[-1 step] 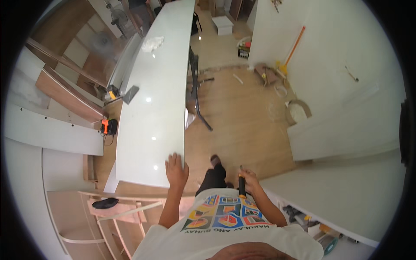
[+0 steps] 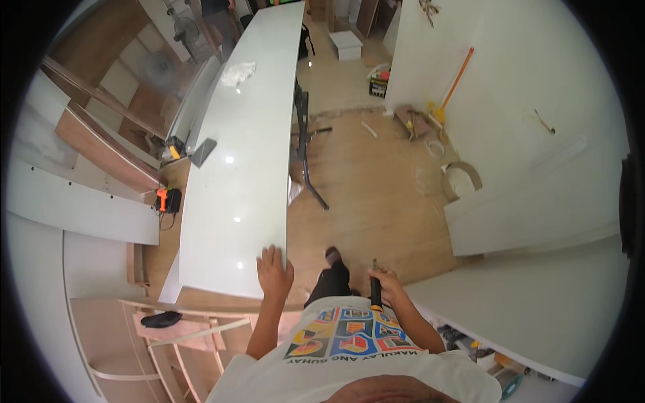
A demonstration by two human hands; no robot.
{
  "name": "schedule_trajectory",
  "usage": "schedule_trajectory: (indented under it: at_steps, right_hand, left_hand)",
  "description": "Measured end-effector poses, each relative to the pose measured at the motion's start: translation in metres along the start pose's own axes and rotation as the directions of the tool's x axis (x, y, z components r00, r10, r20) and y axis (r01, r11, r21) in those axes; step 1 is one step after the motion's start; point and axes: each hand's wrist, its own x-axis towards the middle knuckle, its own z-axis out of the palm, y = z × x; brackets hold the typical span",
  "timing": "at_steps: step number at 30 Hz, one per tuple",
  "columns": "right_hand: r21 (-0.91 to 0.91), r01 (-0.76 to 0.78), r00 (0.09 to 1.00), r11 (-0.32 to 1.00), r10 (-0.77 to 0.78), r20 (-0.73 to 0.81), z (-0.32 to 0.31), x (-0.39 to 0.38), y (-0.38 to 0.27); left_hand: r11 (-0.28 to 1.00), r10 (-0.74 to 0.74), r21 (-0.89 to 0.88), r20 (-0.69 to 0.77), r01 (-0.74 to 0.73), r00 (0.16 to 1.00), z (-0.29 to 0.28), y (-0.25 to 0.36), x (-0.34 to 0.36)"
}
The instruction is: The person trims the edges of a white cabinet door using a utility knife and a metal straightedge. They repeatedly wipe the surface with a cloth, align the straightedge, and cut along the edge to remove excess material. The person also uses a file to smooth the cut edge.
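Note:
A long glossy white panel (image 2: 222, 195) runs away from me on the left, raised on a black folding stand (image 2: 302, 141). On its near right corner my left hand (image 2: 274, 274) lies flat, fingers stretched out. My right hand (image 2: 385, 282), close to my waist, is closed around a utility knife (image 2: 375, 294) with a black handle and an orange end. The metal tip points away from me, apart from the panel. A grey angled metal piece (image 2: 203, 153) rests at the panel's left edge, and crumpled white plastic (image 2: 238, 73) lies farther along it.
An orange power tool (image 2: 162, 199) is on the floor left of the panel. Wooden framing (image 2: 181, 336) stands at the lower left. White boards (image 2: 524, 302) flank my right side. A tape-like roll (image 2: 462, 180) and an orange-handled broom (image 2: 457, 80) are by the right wall. Another person (image 2: 218, 23) stands far back.
The view has shifted slightly, so the panel's near end sits a little lower. My left hand stays on the panel; the knife remains in my right hand.

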Motion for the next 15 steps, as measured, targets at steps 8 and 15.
schedule_trajectory:
  at_steps: [8,15]
  right_hand:
    - [-0.377,-0.131,0.988,0.917,0.088,-0.130,0.037,0.053,-0.062]
    - [-0.652,-0.132,0.983,0.747,0.014,-0.184,0.038,0.105,-0.088]
  left_hand:
    - [0.990,-0.037,-0.135,-0.039,0.032,0.999,-0.004,0.005,-0.019]
    - [0.969,-0.067,-0.239,-0.018,0.061,0.998,-0.002,0.006,-0.024]
